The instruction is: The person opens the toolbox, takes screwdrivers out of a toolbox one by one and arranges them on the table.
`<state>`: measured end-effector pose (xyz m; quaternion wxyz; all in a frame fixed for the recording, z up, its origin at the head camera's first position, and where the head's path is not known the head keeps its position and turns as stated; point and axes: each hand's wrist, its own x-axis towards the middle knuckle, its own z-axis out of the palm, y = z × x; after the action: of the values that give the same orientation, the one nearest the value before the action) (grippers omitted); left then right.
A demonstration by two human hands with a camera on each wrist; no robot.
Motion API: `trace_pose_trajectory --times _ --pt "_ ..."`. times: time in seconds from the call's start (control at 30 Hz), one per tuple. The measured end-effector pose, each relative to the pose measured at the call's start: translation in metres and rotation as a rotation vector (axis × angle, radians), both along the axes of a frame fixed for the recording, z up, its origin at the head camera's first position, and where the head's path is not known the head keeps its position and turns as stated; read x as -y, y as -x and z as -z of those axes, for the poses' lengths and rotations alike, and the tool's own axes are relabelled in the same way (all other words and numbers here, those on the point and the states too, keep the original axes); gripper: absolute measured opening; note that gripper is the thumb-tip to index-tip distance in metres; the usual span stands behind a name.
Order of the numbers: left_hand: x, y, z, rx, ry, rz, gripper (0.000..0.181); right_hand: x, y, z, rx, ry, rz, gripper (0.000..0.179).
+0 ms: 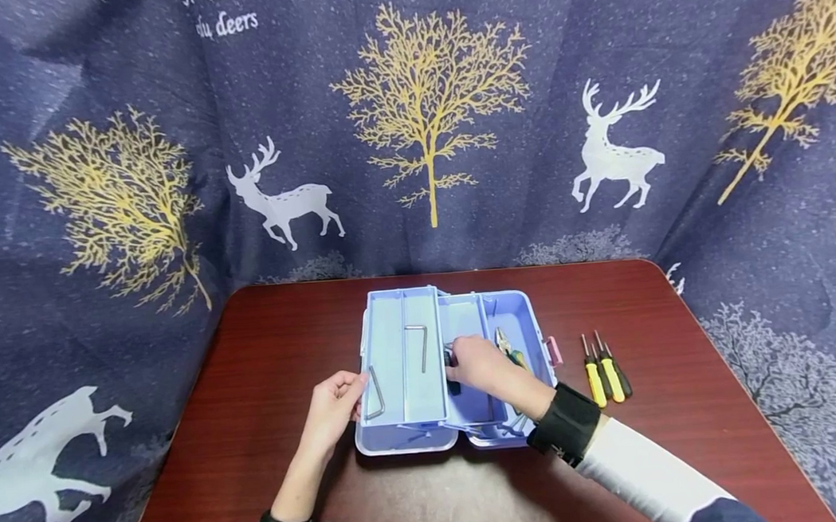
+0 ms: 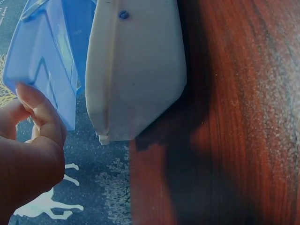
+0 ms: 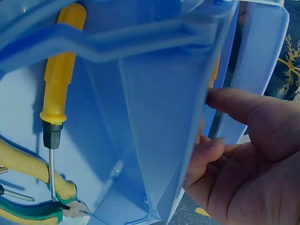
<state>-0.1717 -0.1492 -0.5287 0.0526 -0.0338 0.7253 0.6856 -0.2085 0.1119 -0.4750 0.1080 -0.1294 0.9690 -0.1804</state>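
Note:
An open blue toolbox (image 1: 406, 440) with raised trays stands on the table. At its left side my left hand (image 1: 336, 400) holds the edge of the upper tray (image 1: 385, 315) with curled fingers. In that tray lie two L-shaped hex keys, one hex key (image 1: 376, 393) near the left hand and another hex key (image 1: 424, 348) in the right compartment. My right hand (image 1: 482, 363) reaches into the lower tray (image 1: 460, 314), its fingers about a dark object (image 1: 453, 381) that they mostly hide. In the right wrist view a tray wall covers part of the right fingers (image 3: 206, 152).
In the toolbox bottom lie pliers (image 3: 26, 161) with yellow-green handles and a yellow screwdriver (image 3: 56, 89). Three yellow-and-black screwdrivers (image 1: 607, 373) lie on the table (image 1: 687, 436) right of the box. A pink latch (image 1: 554, 352) sticks out from the box's right side.

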Motion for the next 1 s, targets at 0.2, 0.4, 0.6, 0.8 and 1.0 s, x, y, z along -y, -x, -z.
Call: trace_pose_trajectory --times 0.2,0.4,0.6,0.8,1.0 --pt "0.001 -0.001 -0.001 -0.004 0.000 -0.006 0.021 0.001 0.002 -0.003 0.024 -0.001 0.019 0.033" --pt "0.001 -0.002 0.002 -0.005 -0.018 0.012 0.022 0.000 0.000 -0.003 0.100 -0.014 0.041 0.033" --pt "0.001 -0.001 0.000 -0.003 -0.004 -0.002 0.021 -0.004 -0.004 -0.007 0.118 -0.013 0.015 0.033" --pt "0.000 -0.001 -0.001 0.001 -0.005 -0.001 0.022 -0.012 -0.009 -0.013 0.097 0.031 -0.014 0.035" --pt "-0.001 -0.001 0.000 0.000 0.001 -0.007 0.022 -0.025 -0.013 -0.024 0.042 0.083 -0.025 0.034"
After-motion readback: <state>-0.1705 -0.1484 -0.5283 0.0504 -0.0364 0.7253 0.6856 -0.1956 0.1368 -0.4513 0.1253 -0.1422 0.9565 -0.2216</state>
